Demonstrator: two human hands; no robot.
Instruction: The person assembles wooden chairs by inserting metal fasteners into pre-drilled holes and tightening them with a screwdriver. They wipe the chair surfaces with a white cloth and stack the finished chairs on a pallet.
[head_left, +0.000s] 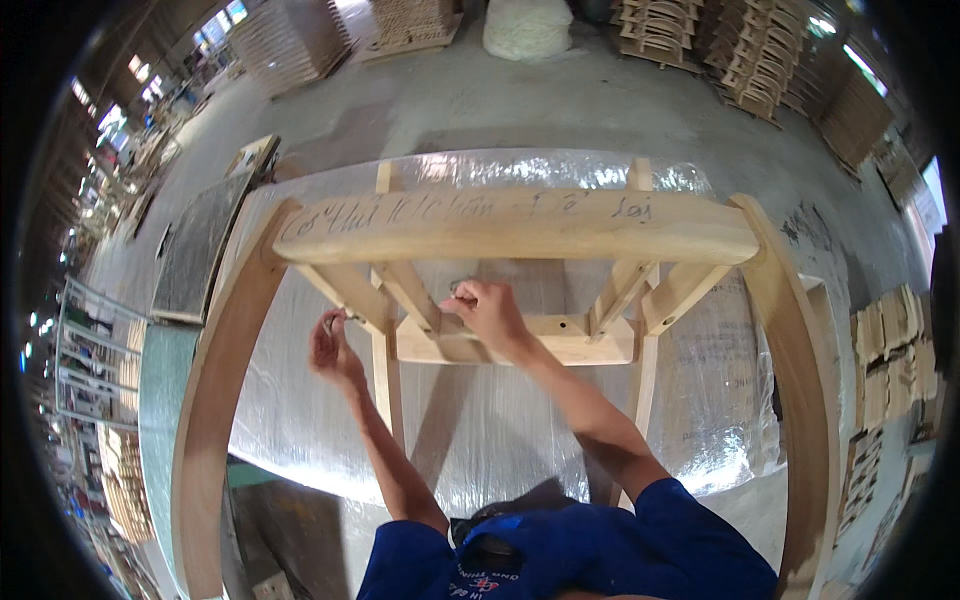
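Wooden frame [520, 228]: mid-picture; likely stiff, fairly heavy; lift by your curved side rails [790, 350].
Left hand [337, 352]: centre-left, fingers curled; cannot tell your grip.
Right hand [487, 312]: centre, fingers bunched; cannot tell what you pinch.

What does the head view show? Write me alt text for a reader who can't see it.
A person's left hand and right hand, both partly curled, are beside the struts of a pale wooden frame. Plastic wrapping shows beneath it, and stacked wooden parts stand on the floor beyond.
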